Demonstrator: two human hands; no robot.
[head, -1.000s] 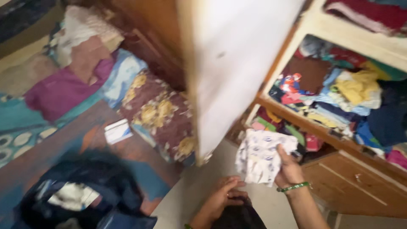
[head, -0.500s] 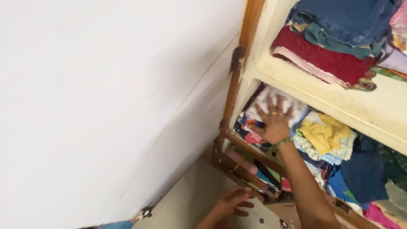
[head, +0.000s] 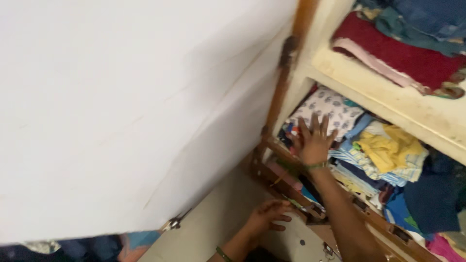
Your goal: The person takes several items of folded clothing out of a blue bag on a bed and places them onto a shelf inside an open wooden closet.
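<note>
Since half a second ago the right hand has slid down off the white printed garment, which now sits on the clothes pile in the middle shelf. Fingers are spread flat, palm pressing the pile's front edge, gripping nothing. Left hand hangs low by the drawer, loosely curled and empty.

Open wardrobe door, plain white, filling nine o'clock, brown wooden frame with hinge at twelve o'clock, cream shelf toward two o'clock, pale floor at six o'clock, soft dim light.
</note>
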